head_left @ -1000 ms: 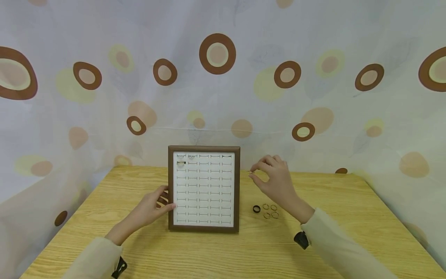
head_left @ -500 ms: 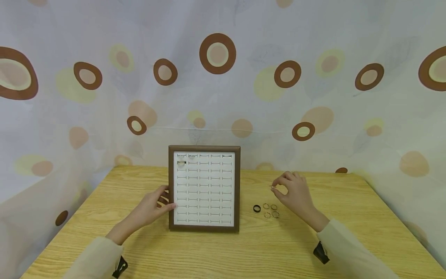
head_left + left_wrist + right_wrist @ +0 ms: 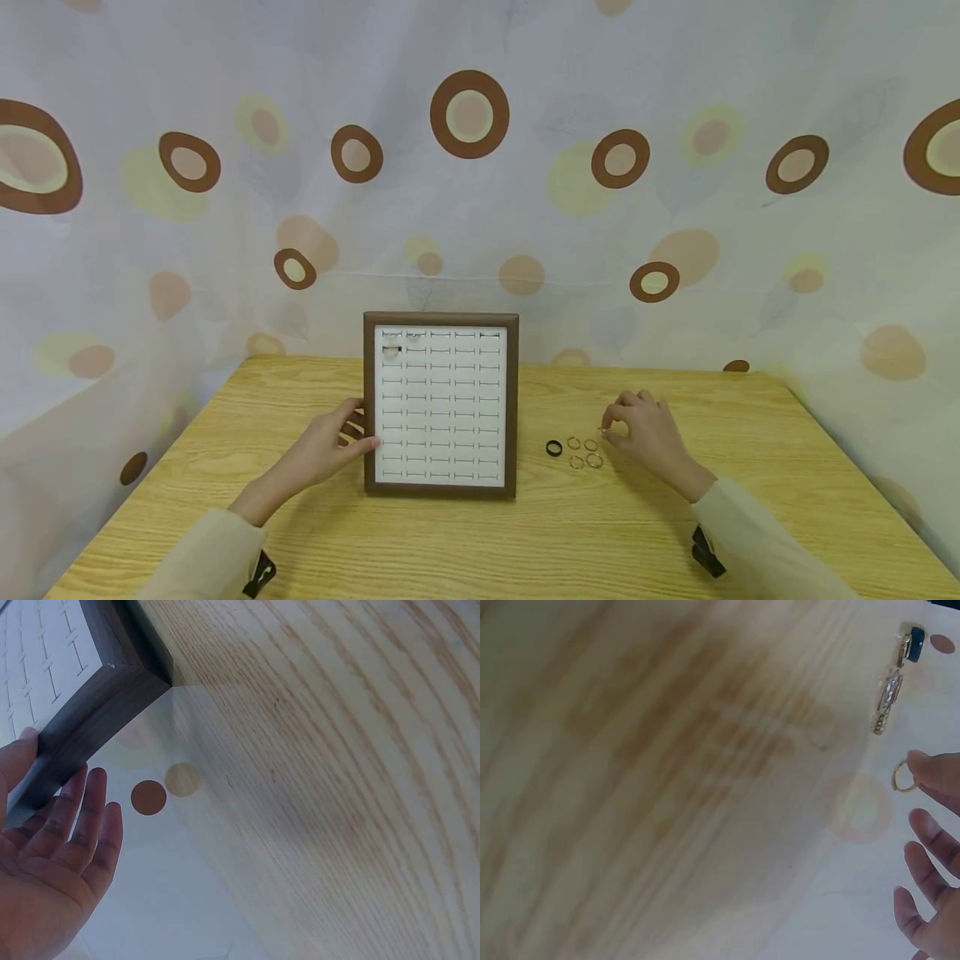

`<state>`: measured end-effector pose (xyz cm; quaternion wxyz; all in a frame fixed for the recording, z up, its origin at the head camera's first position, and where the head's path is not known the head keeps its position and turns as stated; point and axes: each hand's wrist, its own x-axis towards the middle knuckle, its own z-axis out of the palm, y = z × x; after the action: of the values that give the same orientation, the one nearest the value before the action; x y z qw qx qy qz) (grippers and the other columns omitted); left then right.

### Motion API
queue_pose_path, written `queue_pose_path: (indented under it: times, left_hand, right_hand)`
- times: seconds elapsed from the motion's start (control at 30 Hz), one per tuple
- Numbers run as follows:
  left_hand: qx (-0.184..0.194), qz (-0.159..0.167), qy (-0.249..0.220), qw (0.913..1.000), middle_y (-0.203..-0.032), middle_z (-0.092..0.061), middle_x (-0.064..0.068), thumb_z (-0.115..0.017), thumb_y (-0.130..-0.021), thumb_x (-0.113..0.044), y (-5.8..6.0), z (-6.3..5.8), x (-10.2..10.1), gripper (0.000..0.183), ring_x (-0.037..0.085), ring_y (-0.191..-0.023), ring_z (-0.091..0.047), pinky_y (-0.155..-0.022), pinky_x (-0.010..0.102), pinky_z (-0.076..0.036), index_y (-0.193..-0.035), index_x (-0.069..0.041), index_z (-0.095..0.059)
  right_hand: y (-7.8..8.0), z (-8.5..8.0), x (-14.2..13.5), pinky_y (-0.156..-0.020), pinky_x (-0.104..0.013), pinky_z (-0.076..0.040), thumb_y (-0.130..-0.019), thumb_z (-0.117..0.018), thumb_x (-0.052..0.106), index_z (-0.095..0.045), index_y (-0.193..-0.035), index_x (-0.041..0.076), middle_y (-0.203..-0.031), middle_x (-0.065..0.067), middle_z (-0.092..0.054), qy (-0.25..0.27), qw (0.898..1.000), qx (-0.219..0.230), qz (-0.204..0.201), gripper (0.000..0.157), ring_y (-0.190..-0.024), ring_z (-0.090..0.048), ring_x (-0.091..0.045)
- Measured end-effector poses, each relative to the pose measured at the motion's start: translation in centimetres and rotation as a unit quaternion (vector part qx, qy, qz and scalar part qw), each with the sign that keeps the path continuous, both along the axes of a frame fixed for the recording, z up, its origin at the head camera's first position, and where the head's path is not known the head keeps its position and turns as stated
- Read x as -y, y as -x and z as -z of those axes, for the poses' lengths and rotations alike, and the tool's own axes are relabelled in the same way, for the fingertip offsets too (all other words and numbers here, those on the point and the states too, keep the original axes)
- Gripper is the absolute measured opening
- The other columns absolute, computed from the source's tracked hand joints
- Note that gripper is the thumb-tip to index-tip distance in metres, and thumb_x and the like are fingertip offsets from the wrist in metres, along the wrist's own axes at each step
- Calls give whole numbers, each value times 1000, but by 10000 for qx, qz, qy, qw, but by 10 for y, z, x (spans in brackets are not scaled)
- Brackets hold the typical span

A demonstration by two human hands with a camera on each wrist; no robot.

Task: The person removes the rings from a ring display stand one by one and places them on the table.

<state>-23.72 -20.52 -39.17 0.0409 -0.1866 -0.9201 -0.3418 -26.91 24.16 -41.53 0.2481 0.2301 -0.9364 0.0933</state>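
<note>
A ring display board (image 3: 441,404), white with a brown frame, stands upright on the table. My left hand (image 3: 330,442) grips its left edge, thumb on the front and fingers behind; the left wrist view shows the thumb (image 3: 19,761) over the frame's side. Between thumb and forefinger, my right hand (image 3: 648,433) pinches a thin gold ring (image 3: 901,777), low over the table to the right of the board. Left of that hand lie a black ring (image 3: 554,448) and several gold or silver rings (image 3: 594,460). Several rings (image 3: 392,350) sit in the board's top slots.
The wooden table (image 3: 450,550) runs back to a patterned cloth (image 3: 480,208) that hangs behind and at both sides. Dark straps or cameras (image 3: 707,552) sit at both wrists.
My right hand has moved right and down with the ring, away from the board's right edge to beside the loose rings. The left hand and the board have stayed in place.
</note>
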Motion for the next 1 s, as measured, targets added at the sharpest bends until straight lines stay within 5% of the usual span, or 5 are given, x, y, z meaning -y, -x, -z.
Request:
queue_pose_path:
  times: [0.37, 0.7, 1.0]
  left_hand:
    - [49, -16, -4, 10000, -107, -61, 15, -64, -86, -28, 1, 1, 0, 53, 24, -91, -62, -74, 34, -54, -125, 1, -44]
    - [4, -7, -5, 10000, -107, -60, 16, -64, -86, -29, 1, 0, 0, 53, 24, -90, -62, -73, 34, -54, -123, 2, -44]
    - [-1, -7, 1, 10000, -107, -60, 16, -64, -86, -28, 2, 1, 0, 53, 25, -90, -62, -73, 33, -55, -124, 3, -43]
  right_hand:
    - [-3, 4, -5, -59, -36, -35, -70, -78, 17, -63, -68, 22, -82, 1, -57, -235, 9962, 832, 52, 15, -72, -44, -18]
    - [-3, 6, -6, -55, -32, -34, -70, -77, 16, -65, -68, 22, -80, -2, -58, -258, 9954, 918, 26, 14, -68, -44, -18]
    - [-3, 6, -10, -58, -43, -41, -72, -76, 16, -64, -69, 23, -81, 1, -57, -237, 9931, 1152, -30, 14, -73, -49, -21]
